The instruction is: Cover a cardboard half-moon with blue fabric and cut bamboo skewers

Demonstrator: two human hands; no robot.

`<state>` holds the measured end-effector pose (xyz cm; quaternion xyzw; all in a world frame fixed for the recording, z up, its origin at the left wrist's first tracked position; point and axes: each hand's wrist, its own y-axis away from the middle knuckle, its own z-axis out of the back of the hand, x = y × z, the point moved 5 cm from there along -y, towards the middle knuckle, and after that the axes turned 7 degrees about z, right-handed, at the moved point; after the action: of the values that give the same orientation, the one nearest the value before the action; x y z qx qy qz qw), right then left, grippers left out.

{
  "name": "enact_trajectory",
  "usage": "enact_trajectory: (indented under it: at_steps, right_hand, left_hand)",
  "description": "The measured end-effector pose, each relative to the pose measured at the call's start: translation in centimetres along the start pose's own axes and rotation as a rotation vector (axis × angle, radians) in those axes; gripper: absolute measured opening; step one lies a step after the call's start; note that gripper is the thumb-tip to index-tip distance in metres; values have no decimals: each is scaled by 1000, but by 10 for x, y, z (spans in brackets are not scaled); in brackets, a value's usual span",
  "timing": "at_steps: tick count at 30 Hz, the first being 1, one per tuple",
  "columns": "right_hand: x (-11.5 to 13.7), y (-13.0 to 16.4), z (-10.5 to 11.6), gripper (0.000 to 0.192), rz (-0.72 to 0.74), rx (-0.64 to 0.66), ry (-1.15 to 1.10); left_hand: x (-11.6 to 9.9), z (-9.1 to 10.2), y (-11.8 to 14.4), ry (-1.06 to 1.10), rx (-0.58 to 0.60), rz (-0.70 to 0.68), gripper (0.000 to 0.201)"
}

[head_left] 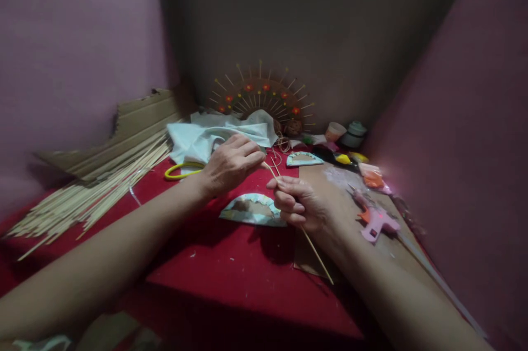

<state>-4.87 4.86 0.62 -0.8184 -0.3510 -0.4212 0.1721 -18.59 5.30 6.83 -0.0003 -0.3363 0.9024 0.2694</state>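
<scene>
My right hand [295, 199] is closed around a thin bamboo stick [315, 252], whose long end slants down toward the front right. Above that grip, two thin stick ends fork apart; whether they belong to one stick or two I cannot make out. My left hand [235, 164] is closed too, its fingertips pinching the upper end of the stick. Beneath the hands, a half-round cardboard piece edged with patterned light-blue cloth [253, 219] lies on the red tablecloth [231, 279]. Beside my left wrist is a yellow loop handle [173, 171], apparently of scissors, partly under cloth.
Many bamboo sticks [103, 191] and torn cardboard [144, 114] lie at left. Light-blue cloth [193, 139] sits behind my left hand. A second half-round piece [305, 161], a cardboard sheet [315, 175] and a pink glue gun [379, 223] are at right. A fan-shaped stick decoration [259, 92] stands behind.
</scene>
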Motion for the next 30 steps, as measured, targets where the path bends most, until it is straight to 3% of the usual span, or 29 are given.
enact_trajectory:
  at_steps: [3, 8, 11, 15, 18, 22, 24, 26, 30]
  right_hand:
    - [-1, -1, 0, 8, 16, -16, -24]
    - [1, 0, -1, 7, 92, -48, -18]
    - [12, 4, -1, 7, 168, -56, 7]
    - [35, 8, 7, 9, 236, -111, 66]
    - [49, 8, 20, 11, 238, -172, 205]
    - [54, 7, 40, 11, 173, -380, 612]
    - [52, 6, 45, 7, 134, -484, 933]
    - [47, 3, 47, 14, 98, -537, 1178]
    - [32, -9, 53, 29, 59, -573, 1441]
  left_hand:
    - [-5, -6, 5, -25, 31, 123, 42]
    - [-13, -10, 10, 249, 67, 299, 39]
    - [2, -10, 10, 298, 66, 441, 35]
    - [41, -20, 19, 66, 203, 631, 34]
    - [63, -31, 28, -2, 271, 614, 29]
    - [73, -40, 31, -30, 217, 608, 30]
    - [65, -46, 27, 23, 189, 557, 29]
    - [48, -51, 21, 102, 189, 477, 27]
    - [11, -56, 11, 211, 212, 381, 24]
